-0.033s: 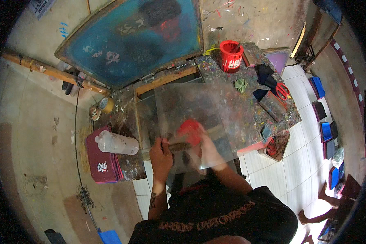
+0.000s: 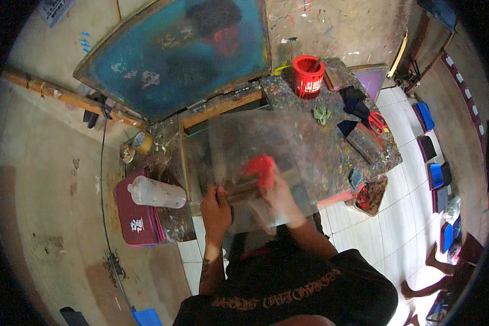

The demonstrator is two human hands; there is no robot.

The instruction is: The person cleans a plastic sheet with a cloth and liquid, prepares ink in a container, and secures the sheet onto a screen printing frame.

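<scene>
Left hand and right hand are at a paint-spattered worktable, where a translucent sheet spreads; the left curls round its left edge, nearly closed, while the right, fingers bent, grips a blurred red cloth over the sheet

The left grip pinches a clear sheet while the right grip holds a blurred red wad.

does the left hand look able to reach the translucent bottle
Probably yes: the translucent bottle lies left of the left hand, nothing visibly between, though that hand seems to hold the clear sheet.
</scene>
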